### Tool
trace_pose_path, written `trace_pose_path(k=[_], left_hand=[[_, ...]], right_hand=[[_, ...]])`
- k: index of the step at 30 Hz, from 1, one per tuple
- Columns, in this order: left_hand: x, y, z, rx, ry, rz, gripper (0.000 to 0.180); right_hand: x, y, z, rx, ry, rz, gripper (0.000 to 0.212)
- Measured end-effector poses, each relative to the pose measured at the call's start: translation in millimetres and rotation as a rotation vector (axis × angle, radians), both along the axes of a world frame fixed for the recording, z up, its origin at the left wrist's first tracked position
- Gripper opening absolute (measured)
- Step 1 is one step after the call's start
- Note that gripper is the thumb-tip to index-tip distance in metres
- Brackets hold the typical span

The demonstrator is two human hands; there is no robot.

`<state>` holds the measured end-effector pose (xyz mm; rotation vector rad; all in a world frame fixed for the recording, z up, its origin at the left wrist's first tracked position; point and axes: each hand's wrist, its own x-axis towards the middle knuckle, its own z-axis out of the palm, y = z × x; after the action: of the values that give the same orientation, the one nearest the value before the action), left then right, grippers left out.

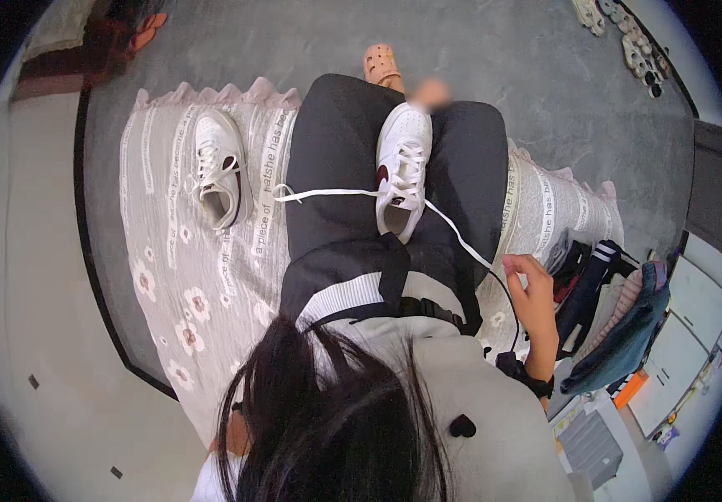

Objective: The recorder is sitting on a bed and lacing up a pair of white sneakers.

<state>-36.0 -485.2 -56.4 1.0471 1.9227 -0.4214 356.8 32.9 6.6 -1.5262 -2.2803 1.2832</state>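
Currently on the lap: a white sneaker (405,134) is sitting between the thighs of the dark trousers (327,142), toe pointing away from the body, opening facing the belly.
Laces: one white lace end (327,193) is stretching left over the thigh and curling at its tip; the other (457,234) is running right, down toward the right hand (531,289).
Right fingers: they are curling loosely, a gap showing by the thumb; fingertips are hovering near the lace end, and nothing is visibly being pinched.
Left hand: dark hair (319,427) is covering that area; cannot tell what its fingers are doing.
Second sneaker (220,159): it is standing to the left, its laces lying loosely over the opening.
Patterned spread (152,159): it is lying under the seated person and the second shoe.
Right side: folded clothes (616,314) are piling up beside the arm.
Beyond the knees: a pink clog (380,63) is showing on the grey floor (286,46).
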Motion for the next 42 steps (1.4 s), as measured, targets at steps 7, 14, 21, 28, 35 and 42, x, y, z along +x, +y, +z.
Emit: trace_pose_path(k=[7, 14, 21, 28, 35, 42], left_hand=[[-20.8, -96.0, 16.5, 0.196, 0.237, 0.082, 0.014], [-96.3, -66.5, 38.4, -0.105, 0.496, 1.558, 0.015], [-234.5, -54.5, 74.2, 0.206, 0.685, 1.066, 0.019], [-378.4, 15.7, 94.9, 0.741, 0.857, 0.53, 0.024], [-237.6, 316.6, 92.1, 0.218, 0.063, 0.564, 0.029], [-225.3, 444.3, 81.0, 0.772, 0.485, -0.124, 0.033]], right_hand=[[2.2, 6.0, -1.9, -0.009, -0.034, -0.002, 0.017], [12.0, 11.5, -3.6, -0.07, -0.019, 0.01, 0.018], [21.5, 9.1, 16.4, 0.015, -0.048, -0.019, 0.018], [37.3, -1.7, 11.7, -0.071, -0.016, -0.059, 0.021], [32.2, 14.4, 27.4, -0.041, -0.101, 0.012, 0.021], [47.1, 33.8, 37.8, 0.087, -0.076, 0.021, 0.021]])
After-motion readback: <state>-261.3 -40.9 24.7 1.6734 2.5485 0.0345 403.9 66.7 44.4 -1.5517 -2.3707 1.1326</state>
